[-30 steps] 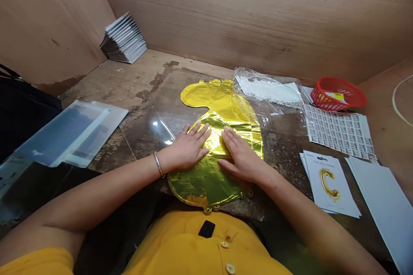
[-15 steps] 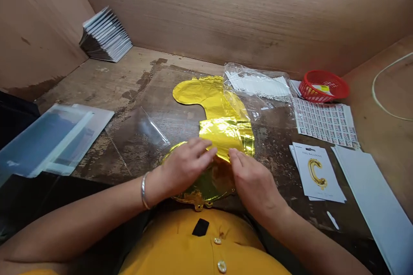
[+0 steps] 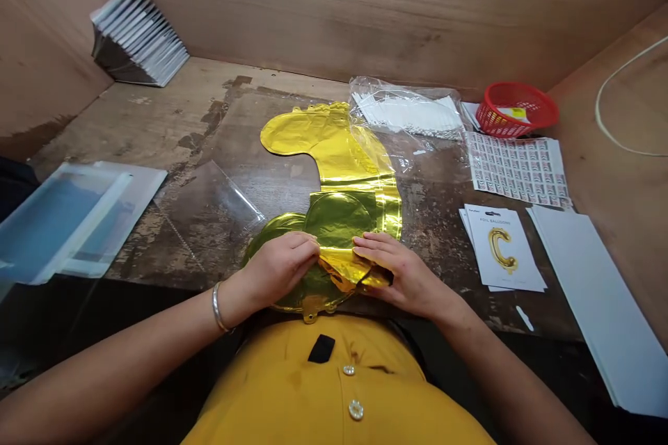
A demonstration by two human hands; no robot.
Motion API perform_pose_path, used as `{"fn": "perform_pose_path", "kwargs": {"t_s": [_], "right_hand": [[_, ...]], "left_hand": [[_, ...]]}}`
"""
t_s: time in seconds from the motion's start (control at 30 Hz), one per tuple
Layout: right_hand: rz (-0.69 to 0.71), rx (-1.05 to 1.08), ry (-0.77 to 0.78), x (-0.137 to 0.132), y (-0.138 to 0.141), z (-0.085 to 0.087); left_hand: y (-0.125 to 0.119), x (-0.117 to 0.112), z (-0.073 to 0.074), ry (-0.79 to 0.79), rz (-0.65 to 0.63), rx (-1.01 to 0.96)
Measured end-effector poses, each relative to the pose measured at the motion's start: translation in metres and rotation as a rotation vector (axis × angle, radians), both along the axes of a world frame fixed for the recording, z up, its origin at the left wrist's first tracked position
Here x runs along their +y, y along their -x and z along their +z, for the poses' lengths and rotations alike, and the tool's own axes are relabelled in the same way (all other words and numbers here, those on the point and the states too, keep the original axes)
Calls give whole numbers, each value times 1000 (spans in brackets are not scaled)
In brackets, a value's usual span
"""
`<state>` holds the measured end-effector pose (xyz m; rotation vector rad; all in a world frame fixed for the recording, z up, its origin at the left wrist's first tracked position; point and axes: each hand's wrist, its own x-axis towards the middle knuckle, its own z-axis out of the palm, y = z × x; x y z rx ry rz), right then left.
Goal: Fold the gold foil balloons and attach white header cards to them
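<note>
A flat gold foil balloon (image 3: 334, 153) lies on the worn wooden table (image 3: 172, 118), its near part folded into layers in front of me. My left hand (image 3: 279, 268), with a metal bangle on the wrist, has its fingers curled and pinches the folded foil at its near left. My right hand (image 3: 401, 271) lies on the right side of the fold, fingers pressed together on the foil's edge. Both hands meet over the folded part, close to the table's front edge.
A clear plastic sleeve (image 3: 219, 201) lies left of the balloon, and bluish plastic bags (image 3: 67, 219) farther left. A stack of packets (image 3: 136, 38) leans in the back left corner. On the right are a bag of white sticks (image 3: 407, 115), a red basket (image 3: 516, 108), a sticker sheet (image 3: 514, 167), printed cards (image 3: 501, 247) and white sheets (image 3: 600, 299).
The hands went from pressing flat on the balloon to gripping its foil near the front edge. The near part of the balloon now lies folded in layers. The view has tilted down slightly.
</note>
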<state>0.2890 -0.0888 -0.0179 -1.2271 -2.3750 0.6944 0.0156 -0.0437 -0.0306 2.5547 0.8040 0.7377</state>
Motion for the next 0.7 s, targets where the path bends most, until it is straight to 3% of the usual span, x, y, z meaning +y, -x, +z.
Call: {"fn": "perform_pose_path", "kwargs": {"t_s": [0.1, 0.2, 0.4, 0.7], "right_hand": [[-84, 44, -29, 4, 7, 0], [-268, 72, -74, 11, 16, 1], [-469, -251, -69, 32, 32, 6], [-514, -552, -132, 39, 44, 5]], "left_hand": [[0, 0, 1, 70, 61, -58], [-2, 1, 3, 136, 143, -32], [-12, 6, 7, 163, 348, 39], [-16, 17, 12, 146, 245, 178]]}}
